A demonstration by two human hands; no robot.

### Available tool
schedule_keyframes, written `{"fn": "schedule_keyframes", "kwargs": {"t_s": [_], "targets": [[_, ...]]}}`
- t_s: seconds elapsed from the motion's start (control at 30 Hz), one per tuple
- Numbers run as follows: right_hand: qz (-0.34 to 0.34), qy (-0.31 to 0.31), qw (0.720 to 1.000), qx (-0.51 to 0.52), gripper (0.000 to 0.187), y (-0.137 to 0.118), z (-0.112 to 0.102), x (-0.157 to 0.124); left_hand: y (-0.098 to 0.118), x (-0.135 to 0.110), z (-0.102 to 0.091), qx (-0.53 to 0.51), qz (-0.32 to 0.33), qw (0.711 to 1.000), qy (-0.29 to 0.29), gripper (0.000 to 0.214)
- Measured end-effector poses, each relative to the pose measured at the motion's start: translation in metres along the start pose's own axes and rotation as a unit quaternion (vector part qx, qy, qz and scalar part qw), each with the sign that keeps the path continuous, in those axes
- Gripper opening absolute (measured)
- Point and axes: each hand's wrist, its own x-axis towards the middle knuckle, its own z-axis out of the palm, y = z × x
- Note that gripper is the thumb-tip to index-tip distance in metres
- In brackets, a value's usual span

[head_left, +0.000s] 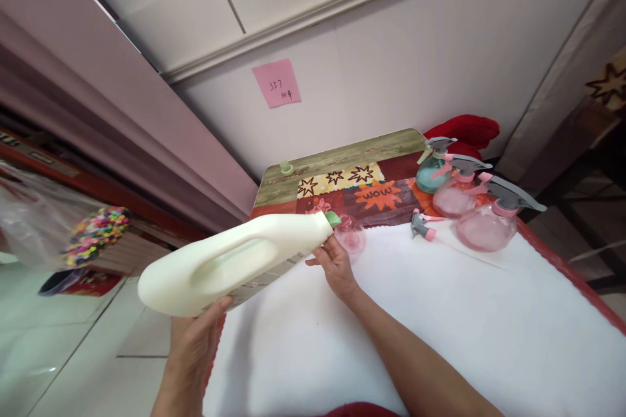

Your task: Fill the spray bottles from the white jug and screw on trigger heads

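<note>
My left hand (193, 339) grips the base of a large cream plastic jug (229, 264), which is tipped on its side with its green spout (333, 219) pointing right. The spout sits just over the mouth of a small clear pink bottle (351, 234) with no spray head on it. My right hand (335, 266) holds that pink bottle from below and the left, fingers curled at its side. A loose grey and pink spray head (421, 226) lies on the white cloth (415, 326) to the right.
Three spray bottles stand at the back right: a teal one (431, 172) and two pink ones (457, 194) (489, 225). A green cap (287, 168) lies on the patterned table top (342, 163). A red cloth (464, 130) is against the wall. Tiled floor lies to the left.
</note>
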Motion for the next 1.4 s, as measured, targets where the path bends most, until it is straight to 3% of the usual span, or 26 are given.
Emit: {"fn": "schedule_keyframes", "kwargs": {"t_s": [0.17,0.43,0.73,1.0,1.4], "targets": [[-0.004,0.004,1.0,0.004,0.043,0.002,-0.001,0.0,0.002,0.005,-0.003,0.011,-0.008,1.0,-0.005,0.089],[-0.009,0.006,1.0,-0.004,0.04,0.003,-0.003,0.001,0.007,0.005,0.002,0.011,0.021,0.999,-0.024,0.079],[-0.008,0.006,1.0,-0.012,0.042,0.0,-0.003,0.002,0.002,0.01,-0.01,0.057,-0.008,0.998,0.016,0.071],[-0.011,0.007,1.0,-0.022,0.04,0.001,-0.003,0.001,0.018,0.005,0.003,0.039,0.014,0.999,-0.008,0.076],[-0.015,0.005,0.999,-0.029,0.039,0.001,-0.004,0.001,0.018,0.005,-0.004,0.056,0.033,0.997,-0.035,0.071]]}}
